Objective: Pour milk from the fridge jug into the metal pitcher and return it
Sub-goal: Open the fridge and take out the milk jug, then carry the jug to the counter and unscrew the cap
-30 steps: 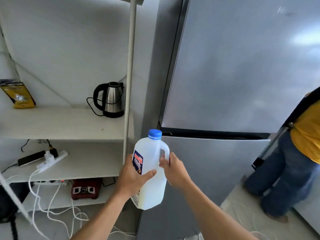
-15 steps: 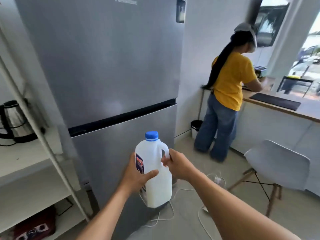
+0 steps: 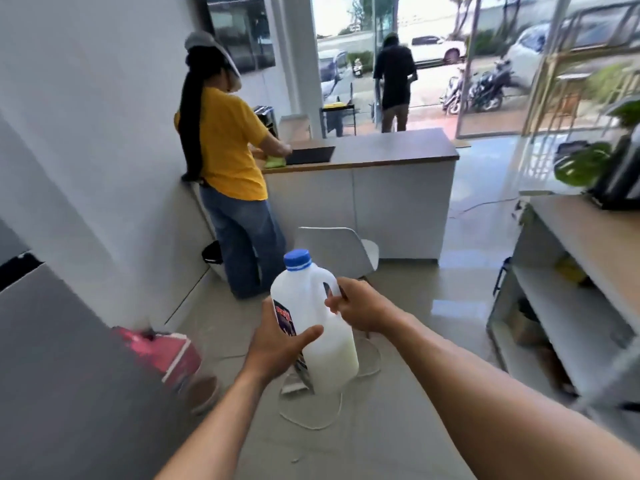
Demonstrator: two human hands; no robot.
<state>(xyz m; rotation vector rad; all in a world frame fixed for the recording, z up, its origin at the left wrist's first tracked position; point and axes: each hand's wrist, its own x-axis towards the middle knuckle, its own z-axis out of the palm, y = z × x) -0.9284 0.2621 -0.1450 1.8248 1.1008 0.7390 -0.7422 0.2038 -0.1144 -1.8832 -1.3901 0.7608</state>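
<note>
milk jug (image 3: 311,327), a translucent white plastic one with a blue cap (image 3: 297,259), is held in mid-air low in the middle of the view, over the pale floor (image 3: 398,393). it leans a little, cap toward the left. milk fills only its lower part and the upper part looks empty.

both hands are on it. the left hand (image 3: 277,344) cups the labelled side, palm against the dark label (image 3: 285,318), with the thumb (image 3: 308,332) laid across the front. its other fingers are behind the jug and hidden. the right hand (image 3: 360,308) grips the handle (image 3: 334,289) at the jug's upper right, fingers curled round it and the back of the hand facing up. both forearms are bare, come in from the bottom edge and converge on the jug. the right one stretches long across the lower right.

beyond the jug stands a white chair (image 3: 332,247). a white cable (image 3: 311,420) loops on the floor under the jug. a grey fridge (image 3: 52,341) fills the lower left, with a blurred red object (image 3: 162,351) beside it.

further back a person in a yellow shirt (image 3: 228,143) and jeans stands at a wood-topped surface (image 3: 381,147), one hand on a green cloth (image 3: 275,162) next to a black mat (image 3: 310,154). another person in dark clothes (image 3: 394,77) stands by the glass front, with parked motorbikes and cars outside. on the right is open shelving (image 3: 571,306) under a second wooden top, with a leafy plant (image 3: 581,164) above it.
</note>
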